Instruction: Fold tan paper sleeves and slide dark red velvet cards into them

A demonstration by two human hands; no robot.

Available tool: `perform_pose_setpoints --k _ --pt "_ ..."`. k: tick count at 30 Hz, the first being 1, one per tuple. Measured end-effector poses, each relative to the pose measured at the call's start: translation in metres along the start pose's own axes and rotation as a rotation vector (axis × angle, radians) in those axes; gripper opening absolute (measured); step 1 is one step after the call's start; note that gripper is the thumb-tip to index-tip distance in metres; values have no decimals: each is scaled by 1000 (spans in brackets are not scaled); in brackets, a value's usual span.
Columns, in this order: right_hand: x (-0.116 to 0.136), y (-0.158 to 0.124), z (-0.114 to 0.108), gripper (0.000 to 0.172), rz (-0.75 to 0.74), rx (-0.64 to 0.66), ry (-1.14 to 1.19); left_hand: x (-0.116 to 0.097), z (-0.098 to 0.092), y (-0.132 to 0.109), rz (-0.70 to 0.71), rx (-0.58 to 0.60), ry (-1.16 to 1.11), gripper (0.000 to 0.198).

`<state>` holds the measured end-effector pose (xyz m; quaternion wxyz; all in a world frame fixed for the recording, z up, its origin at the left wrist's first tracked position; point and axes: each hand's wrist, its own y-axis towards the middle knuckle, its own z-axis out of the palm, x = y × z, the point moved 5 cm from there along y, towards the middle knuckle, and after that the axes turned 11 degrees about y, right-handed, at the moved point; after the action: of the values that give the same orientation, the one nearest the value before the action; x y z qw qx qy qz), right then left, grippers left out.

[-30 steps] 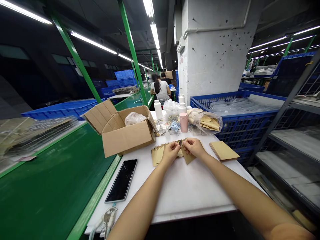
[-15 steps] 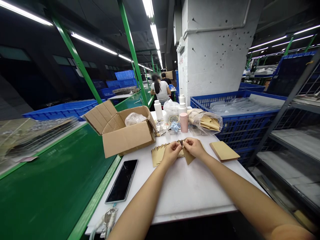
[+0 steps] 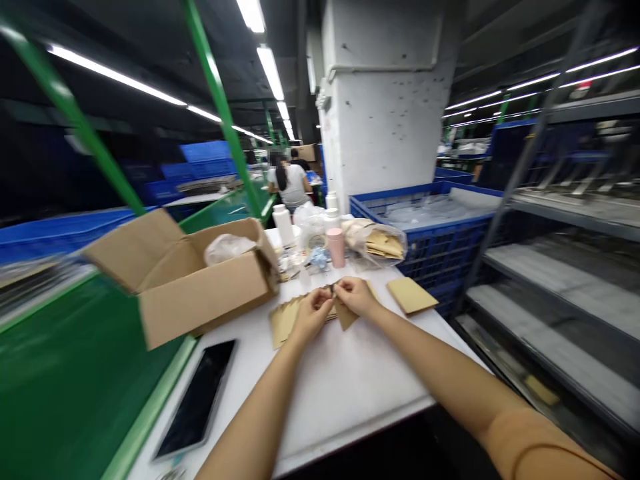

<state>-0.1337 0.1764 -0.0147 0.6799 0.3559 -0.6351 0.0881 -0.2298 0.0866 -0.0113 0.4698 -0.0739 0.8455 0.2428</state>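
Note:
My left hand (image 3: 313,312) and my right hand (image 3: 355,295) meet fingertip to fingertip over the middle of the white table (image 3: 345,380). Both are closed in a pinch around a small dark piece (image 3: 331,289), too small and blurred to name. Below the right fingers a brown paper envelope (image 3: 346,317) points down toward me. Fanned, overlapping brown envelopes (image 3: 283,323) lie under and left of my left hand. To the right of my hands rests a neat stack of brown envelopes (image 3: 411,295).
At left an open cardboard box (image 3: 205,293) stands beside the green conveyor (image 3: 65,380). A phone (image 3: 197,400) lies near the front left. Behind my hands are a pink bottle (image 3: 336,248), white bottles (image 3: 283,225) and bagged envelopes (image 3: 383,243). Blue crate (image 3: 425,250) and metal shelves (image 3: 555,280) flank the right.
The view has swung to the right, so the table, box and hands appear further left. My fingertips keep the same pinch over the envelopes.

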Motion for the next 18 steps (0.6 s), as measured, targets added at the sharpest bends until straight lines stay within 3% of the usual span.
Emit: perform_pose_setpoints --k 5,10,18 --pt "1 11 -4 14 4 -68 -97 8 0 9 11 125 382 29" --pt "-1 16 -4 15 56 -22 -155 19 1 19 -15 167 447 33" --pt "0 20 -6 17 48 -5 -162 7 0 19 -59 135 574 33"
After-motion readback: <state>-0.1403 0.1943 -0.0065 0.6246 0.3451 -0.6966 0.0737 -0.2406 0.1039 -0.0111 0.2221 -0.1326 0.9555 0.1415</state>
